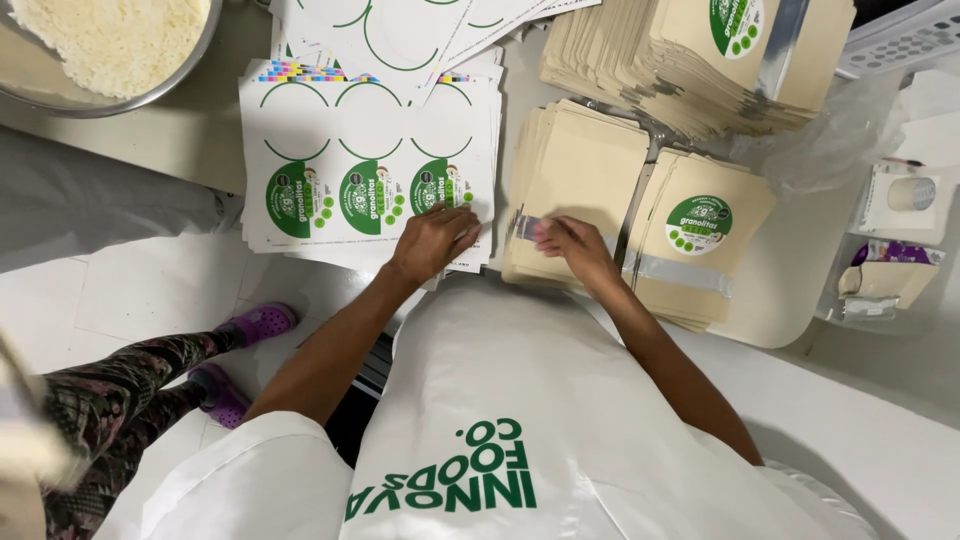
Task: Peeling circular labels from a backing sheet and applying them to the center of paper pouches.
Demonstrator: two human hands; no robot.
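Stickers are the work in hand in the head view: a sheet of round green-and-white labels (pixel 365 160) lies on the white table (pixel 790 290), with three labels left in its bottom row and empty circle outlines above where others were peeled. The left hand (pixel 433 240) rests at the sheet's lower right corner, fingers curled down onto the last sticker (pixel 440 187) as if pinching its edge; whether it has lifted the label I cannot tell. At 3 o'clock from it, the right hand (pixel 572 240) presses with bent fingers on the near edge of the top blank kraft pouch (pixel 580 180), not clearly gripping anything.

By my judgement the sticker is feather-light, limp and tacky on its back, so it wants taking by the very rim between two fingertips. The pouch is thin, flat paper, light and easily creased; it is best held flat by its edge.

At 3 o'clock of that stack, a second stack's top pouch (pixel 700 240) already carries a label and shows a clear window strip. More pouches (pixel 690 60) are heaped at 12 o'clock. At 10 o'clock a metal bowl (pixel 195 60) holds pale shredded flakes. At 3 o'clock, far right, a small clear tray (pixel 880 290) holds a folded pouch. Another person's patterned leggings and purple clogs (pixel 262 322) show at 8 o'clock.
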